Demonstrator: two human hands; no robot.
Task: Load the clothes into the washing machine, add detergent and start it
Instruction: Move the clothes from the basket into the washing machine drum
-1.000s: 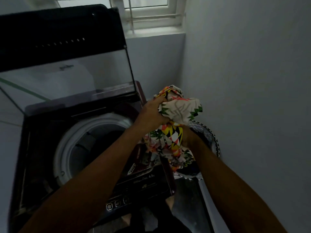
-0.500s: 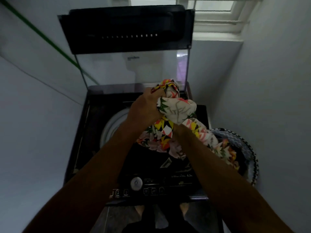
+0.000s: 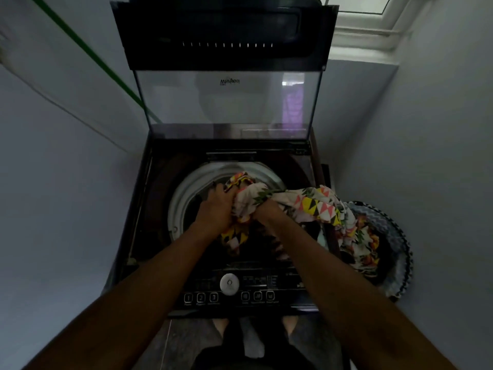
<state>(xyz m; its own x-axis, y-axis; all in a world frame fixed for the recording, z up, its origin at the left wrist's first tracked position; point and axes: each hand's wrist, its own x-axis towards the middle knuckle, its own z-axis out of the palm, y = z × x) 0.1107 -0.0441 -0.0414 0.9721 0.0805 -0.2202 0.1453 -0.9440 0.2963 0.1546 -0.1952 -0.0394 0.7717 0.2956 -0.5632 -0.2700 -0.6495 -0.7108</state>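
Readable markings: brand logo and button digits.
"Whirlpool" on the raised glass lid [image 3: 226,102], seen mirrored/upside down. Control panel [image 3: 240,289] buttons marked 1, 2, 3; small captions under them and remaining panel text too blurred.

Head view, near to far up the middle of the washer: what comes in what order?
Button row → dial → patterned cloth gripped by left hand and right hand → drum rim → raised glass lid.
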